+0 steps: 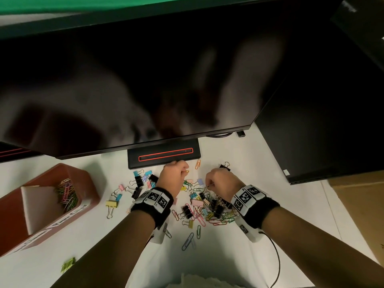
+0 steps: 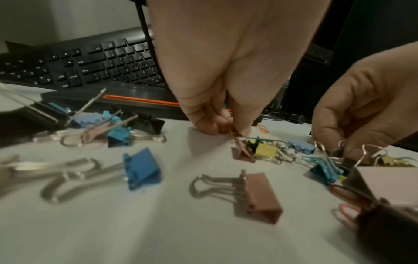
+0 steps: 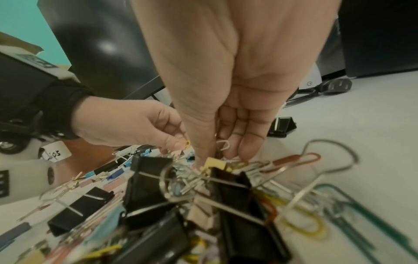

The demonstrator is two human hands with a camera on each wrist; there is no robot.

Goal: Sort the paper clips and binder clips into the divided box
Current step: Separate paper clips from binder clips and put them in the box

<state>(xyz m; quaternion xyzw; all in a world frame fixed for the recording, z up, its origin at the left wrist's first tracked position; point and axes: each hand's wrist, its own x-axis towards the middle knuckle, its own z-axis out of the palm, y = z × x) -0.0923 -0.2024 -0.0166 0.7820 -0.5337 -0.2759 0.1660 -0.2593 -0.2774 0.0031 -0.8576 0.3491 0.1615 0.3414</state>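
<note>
L hand (image 1: 173,176) pinching yellow paper clip (image 2: 233,131); R hand (image 1: 221,180) pinching white paper clip (image 3: 224,145).

White label (image 3: 55,153) on the brown box (image 3: 90,153) reading "ips", likely "clips", keyboard (image 2: 90,62) legends too blurred

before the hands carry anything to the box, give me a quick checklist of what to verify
1. Left hand has a firm hold: ok, it pinches a yellow paper clip at the fingertips.
2. Right hand holds just one clip: cannot tell, its fingers pinch wire right above the tangled pile.
3. Paper clip compartment ready: ok, the divided box already holds coloured paper clips.
4. Binder clip compartment free: ok, the near section looks empty.
5. Path to the box: ok, only loose binder clips lie on the table between.
</note>
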